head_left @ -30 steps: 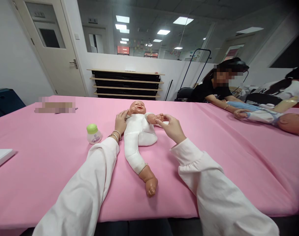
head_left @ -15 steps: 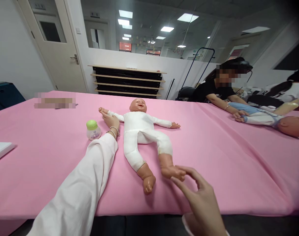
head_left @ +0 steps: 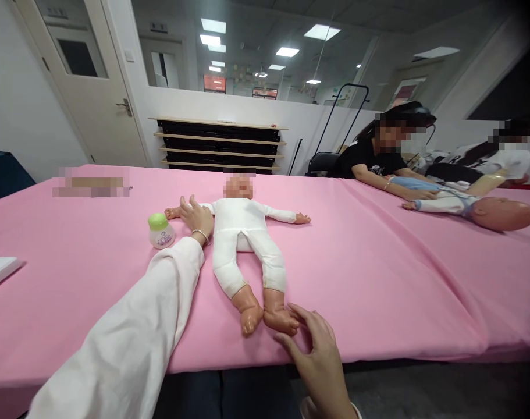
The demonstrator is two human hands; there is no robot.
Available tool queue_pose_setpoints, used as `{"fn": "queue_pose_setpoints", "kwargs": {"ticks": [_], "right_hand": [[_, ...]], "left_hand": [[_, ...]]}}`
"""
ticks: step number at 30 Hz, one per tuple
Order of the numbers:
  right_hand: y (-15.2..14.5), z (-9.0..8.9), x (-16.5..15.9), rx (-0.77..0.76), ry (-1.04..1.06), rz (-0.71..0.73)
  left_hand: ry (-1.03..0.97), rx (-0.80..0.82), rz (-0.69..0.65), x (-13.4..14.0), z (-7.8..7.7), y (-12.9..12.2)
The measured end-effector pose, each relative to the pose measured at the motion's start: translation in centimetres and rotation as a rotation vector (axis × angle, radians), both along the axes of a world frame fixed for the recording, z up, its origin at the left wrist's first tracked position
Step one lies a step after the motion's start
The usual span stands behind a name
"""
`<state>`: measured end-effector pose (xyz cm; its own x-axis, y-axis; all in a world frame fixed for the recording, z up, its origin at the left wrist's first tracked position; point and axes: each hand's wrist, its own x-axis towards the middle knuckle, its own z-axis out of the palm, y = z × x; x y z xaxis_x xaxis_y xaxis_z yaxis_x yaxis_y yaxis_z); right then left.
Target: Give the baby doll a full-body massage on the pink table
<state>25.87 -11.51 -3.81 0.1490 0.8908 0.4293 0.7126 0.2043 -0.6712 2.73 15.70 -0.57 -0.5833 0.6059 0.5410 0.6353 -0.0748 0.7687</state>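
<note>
A baby doll point(head_left: 241, 216) with a white cloth body and tan plastic head, hands and feet lies on its back, head away from me, arms spread. My left hand point(head_left: 197, 216) is at the doll's arm on the left, fingers spread and raised over it. Around the doll's foot on the right point(head_left: 277, 319), my right hand point(head_left: 315, 343) has thumb and fingers apart, close to both sides of the foot; whether they touch it I cannot tell. The doll's other foot point(head_left: 251, 317) lies beside it. Left of my left hand stands a white jar with a green lid point(head_left: 161, 231).
A pink cloth point(head_left: 356, 279) covers the table. At the left edge lies a white box-like object point(head_left: 0, 272); a blurred item point(head_left: 92, 183) is farther back. On the right, a co-worker point(head_left: 369, 157) handles another doll point(head_left: 487, 209). A second person sits behind.
My right hand and the doll's foot have moved left and down, bringing the legs together. My left hand's fingers have lifted and spread from the doll's hand. The view has shifted slightly.
</note>
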Motion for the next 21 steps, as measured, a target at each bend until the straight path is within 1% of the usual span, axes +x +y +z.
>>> {"fn": "queue_pose_setpoints", "kwargs": {"ticks": [2, 3, 4, 5, 7, 9, 10, 11, 12, 13, 14, 16, 17, 18, 19, 21], "right_hand": [[0.1, -0.7, 0.6, -0.015, 0.057, 0.026], [0.1, -1.0, 0.9, -0.036, 0.110, 0.041], [0.1, -1.2, 1.2, -0.064, 0.172, 0.059], [0.0, -1.3, 1.5, -0.092, 0.239, 0.071], [0.0, -1.2, 2.3, -0.159, 0.389, 0.086], [0.3, -0.4, 3.3, -0.260, 0.595, 0.119], [0.7, 0.3, 3.9, -0.329, 0.714, 0.158], [1.2, 1.2, 4.4, -0.398, 0.850, 0.203], [1.9, 2.4, 5.0, -0.465, 0.950, 0.279], [2.8, 3.7, 5.4, -0.520, 1.014, 0.339], [4.0, 5.0, 5.8, -0.515, 1.059, 0.342], [7.3, 7.5, 6.0, -0.537, 1.111, 0.326], [9.3, 8.4, 5.9, -0.576, 1.137, 0.289], [11.4, 9.0, 5.7, -0.629, 1.153, 0.224], [13.6, 9.2, 5.4, -0.653, 1.158, 0.167], [18.0, 8.5, 4.6, -0.714, 1.194, 0.094]], "left_hand": [[0.135, -0.002, -0.145, 0.8, 1.1, -2.3], [0.178, 0.012, -0.228, 1.1, 1.7, -4.0], [0.226, 0.028, -0.343, 1.2, 2.1, -5.9], [0.292, 0.043, -0.486, 1.3, 2.4, -8.1], [0.445, 0.031, -0.745, 1.1, 2.5, -12.8], [0.644, 0.054, -0.962, 0.6, 2.1, -17.1], [0.759, 0.101, -1.087, 0.3, 1.8, -18.8], [0.891, 0.118, -1.242, 0.0, 1.5, -20.0], [0.959, 0.150, -1.298, -0.3, 1.2, -20.9], [0.987, 0.157, -1.332, -0.5, 1.0, -21.4], [0.985, 0.154, -1.340, -0.7, 0.9, -21.6], [0.930, 0.149, -1.294, -0.8, 0.8, -21.5], [0.915, 0.155, -1.268, -0.8, 0.8, -21.4], [0.917, 0.167, -1.236, -0.8, 0.8, -21.4], [0.933, 0.182, -1.199, -0.8, 0.8, -21.4], [0.974, 0.187, -1.123, -0.9, 0.8, -21.7]]}}
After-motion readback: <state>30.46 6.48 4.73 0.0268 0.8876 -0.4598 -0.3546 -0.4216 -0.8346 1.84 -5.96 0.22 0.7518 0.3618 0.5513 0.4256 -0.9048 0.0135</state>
